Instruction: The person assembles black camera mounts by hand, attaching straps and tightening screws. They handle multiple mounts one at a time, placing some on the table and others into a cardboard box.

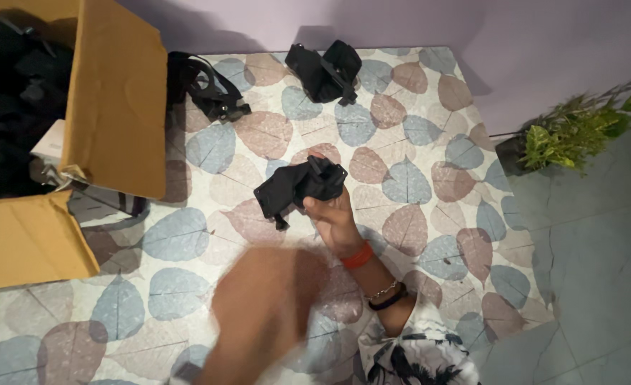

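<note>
While the right hand (333,214) has its grip clenched around a black strapped holder (297,187), lifting it just above the leaf-patterned tabletop (415,178), the left hand (262,314) shows only as a brown blur low in the view, so I cannot tell whether its grip is released or clenched. Two similar black pieces lie near the far edge, one at the left (205,85) and one in the middle (326,70). An open cardboard box (115,100) with dark items stands at left; a potted plant (579,128) sits on the floor at right.
</note>
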